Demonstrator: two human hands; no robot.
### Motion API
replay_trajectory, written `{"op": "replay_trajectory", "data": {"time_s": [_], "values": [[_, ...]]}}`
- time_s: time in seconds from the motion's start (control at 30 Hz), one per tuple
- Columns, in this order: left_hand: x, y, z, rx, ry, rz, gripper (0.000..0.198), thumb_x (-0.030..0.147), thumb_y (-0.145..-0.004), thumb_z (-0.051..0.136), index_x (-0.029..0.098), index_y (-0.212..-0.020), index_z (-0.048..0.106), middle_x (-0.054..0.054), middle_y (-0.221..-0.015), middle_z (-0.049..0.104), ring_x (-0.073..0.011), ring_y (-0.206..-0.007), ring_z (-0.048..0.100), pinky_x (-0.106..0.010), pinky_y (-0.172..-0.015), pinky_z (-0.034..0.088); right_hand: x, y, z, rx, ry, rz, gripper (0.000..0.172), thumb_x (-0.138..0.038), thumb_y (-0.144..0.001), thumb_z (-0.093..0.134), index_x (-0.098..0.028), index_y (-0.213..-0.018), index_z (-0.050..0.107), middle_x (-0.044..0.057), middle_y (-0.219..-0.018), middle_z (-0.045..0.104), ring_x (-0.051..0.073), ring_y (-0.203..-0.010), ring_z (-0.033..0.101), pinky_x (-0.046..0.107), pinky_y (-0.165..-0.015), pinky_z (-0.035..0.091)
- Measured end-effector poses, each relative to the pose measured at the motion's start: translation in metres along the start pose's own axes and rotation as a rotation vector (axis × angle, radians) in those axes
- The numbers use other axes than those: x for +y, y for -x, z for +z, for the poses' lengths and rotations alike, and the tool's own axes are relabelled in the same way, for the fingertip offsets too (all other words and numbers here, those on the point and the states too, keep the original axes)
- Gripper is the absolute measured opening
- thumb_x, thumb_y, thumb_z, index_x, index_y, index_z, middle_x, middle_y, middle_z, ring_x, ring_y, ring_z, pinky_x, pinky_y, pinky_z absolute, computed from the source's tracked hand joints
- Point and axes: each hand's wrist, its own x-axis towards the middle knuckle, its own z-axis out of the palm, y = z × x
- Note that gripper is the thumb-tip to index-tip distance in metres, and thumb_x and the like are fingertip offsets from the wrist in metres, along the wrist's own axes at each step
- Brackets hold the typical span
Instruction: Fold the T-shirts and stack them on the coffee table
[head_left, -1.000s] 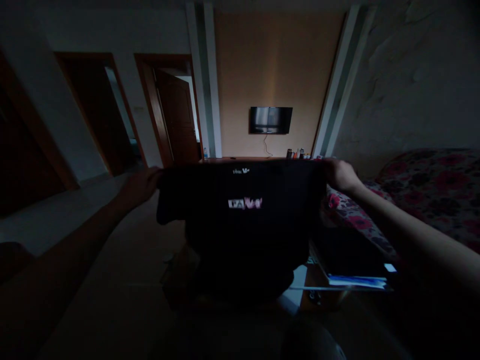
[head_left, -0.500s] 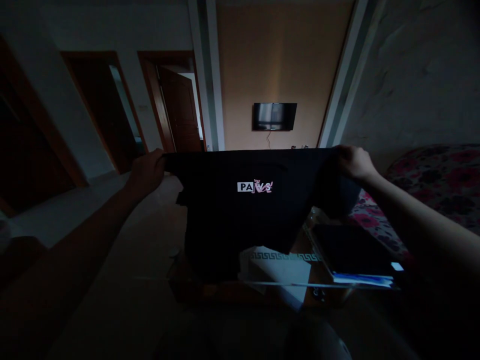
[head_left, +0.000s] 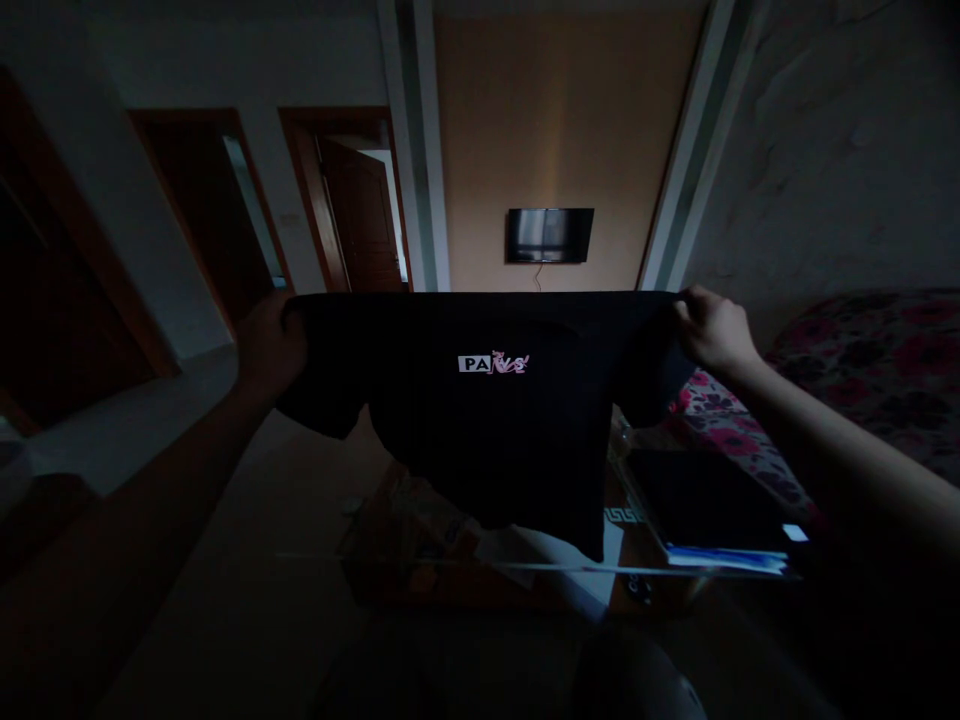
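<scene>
A black T-shirt [head_left: 487, 430] hangs stretched between my two hands, its printed front facing me. On its chest is a small white and pink print with lettering. My left hand [head_left: 271, 345] is closed on the shirt's left side near the sleeve. At the other end my right hand [head_left: 716, 325] grips the right shoulder and sleeve area. The top edge runs taut and nearly level between them. Below, the hem hangs unevenly over a glass-topped table [head_left: 450, 566], lower on the right. The dark cloth hides part of the tabletop.
A dark stack with blue and white edges [head_left: 712, 505] lies on the table's right side, beside white paper [head_left: 559, 550]. Beyond it stands a floral sofa [head_left: 862, 390]. A television [head_left: 550, 236] hangs on the far wall; an open door [head_left: 364, 215] is at left.
My left hand has moved outward to the left, drawing the shirt wider. The left sleeve now hangs open, and the hem has swung, lifting on the left and dropping on the right.
</scene>
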Motion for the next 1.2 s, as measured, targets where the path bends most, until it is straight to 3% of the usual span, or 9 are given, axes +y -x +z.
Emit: {"op": "replay_trajectory", "data": {"time_s": [0.1,0.23,0.43,0.6,0.73,0.87,0.97,1.1,1.2], "values": [[0.002,0.003,-0.003,0.010,-0.010,-0.192,0.029,0.030,-0.096,0.042,0.012,-0.098,0.066,-0.004,-0.085,0.065,-0.0153,-0.073,0.051,-0.027,-0.071,0.038,-0.007,-0.001,-0.007,0.065,-0.047,0.021,0.019,-0.030,-0.091,0.049,-0.022,-0.074,0.049,0.003,-0.070,0.057,0.013,-0.059,0.036,0.029,-0.062,0.027],[0.007,0.006,-0.008,-0.015,-0.040,-0.291,0.033,0.034,-0.098,0.041,0.014,-0.086,0.064,-0.003,-0.078,0.063,-0.0151,-0.066,0.048,-0.028,-0.066,0.035,-0.019,0.002,-0.014,0.105,-0.060,0.052,0.023,-0.034,-0.092,0.048,-0.023,-0.072,0.047,0.004,-0.069,0.057,0.014,-0.059,0.038,0.029,-0.062,0.027],[0.019,0.009,-0.016,0.022,0.044,-0.253,0.031,0.031,-0.099,0.039,0.015,-0.095,0.065,-0.004,-0.084,0.063,-0.0160,-0.071,0.052,-0.029,-0.068,0.038,-0.032,0.013,-0.012,-0.072,-0.026,0.168,0.034,-0.042,-0.099,0.038,-0.021,-0.078,0.054,0.013,-0.078,0.065,0.021,-0.068,0.053,0.032,-0.066,0.030],[0.011,0.011,-0.041,0.109,-0.003,-0.191,0.035,0.040,-0.097,0.045,0.012,-0.093,0.065,0.000,-0.079,0.058,-0.0111,-0.067,0.044,-0.026,-0.068,0.039,-0.028,0.018,-0.035,0.058,-0.037,0.157,0.042,-0.048,-0.098,0.037,-0.018,-0.082,0.060,0.012,-0.078,0.063,0.019,-0.064,0.050,0.033,-0.064,0.030],[0.012,0.012,-0.067,0.161,0.024,-0.216,0.040,0.045,-0.097,0.044,0.012,-0.097,0.066,0.000,-0.081,0.059,-0.0113,-0.069,0.048,-0.025,-0.068,0.042,-0.026,0.024,-0.066,0.131,-0.030,0.149,0.049,-0.054,-0.098,0.034,-0.017,-0.082,0.062,0.011,-0.074,0.062,0.018,-0.062,0.050,0.033,-0.061,0.030],[0.019,0.013,-0.088,0.136,0.054,-0.246,0.043,0.046,-0.098,0.039,0.013,-0.105,0.066,-0.001,-0.088,0.061,-0.0137,-0.074,0.055,-0.029,-0.073,0.047,-0.027,0.033,-0.088,0.121,-0.015,0.138,0.063,-0.069,-0.096,0.028,-0.018,-0.081,0.062,0.012,-0.069,0.061,0.020,-0.060,0.052,0.032,-0.057,0.031],[0.020,0.016,-0.097,0.106,-0.014,-0.240,0.045,0.049,-0.097,0.038,0.014,-0.096,0.065,0.000,-0.080,0.057,-0.0139,-0.070,0.055,-0.031,-0.073,0.049,-0.026,0.041,-0.094,0.054,-0.019,0.157,0.068,-0.077,-0.092,0.025,-0.021,-0.079,0.061,0.013,-0.068,0.062,0.022,-0.058,0.054,0.034,-0.056,0.033],[0.017,0.027,-0.103,0.075,-0.081,-0.197,0.045,0.052,-0.094,0.038,0.015,-0.085,0.062,0.004,-0.069,0.048,-0.0104,-0.061,0.048,-0.030,-0.071,0.049,-0.013,0.054,-0.091,-0.024,-0.037,0.160,0.071,-0.085,-0.085,0.021,-0.025,-0.077,0.059,0.016,-0.075,0.066,0.030,-0.068,0.062,0.039,-0.061,0.039],[0.014,0.038,-0.105,0.006,-0.086,-0.204,0.042,0.052,-0.089,0.039,0.019,-0.082,0.062,0.004,-0.068,0.050,-0.0126,-0.061,0.051,-0.032,-0.072,0.051,0.006,0.066,-0.082,-0.057,-0.053,0.138,0.069,-0.085,-0.084,0.026,-0.026,-0.081,0.061,0.017,-0.079,0.069,0.033,-0.073,0.065,0.042,-0.063,0.044]]}}
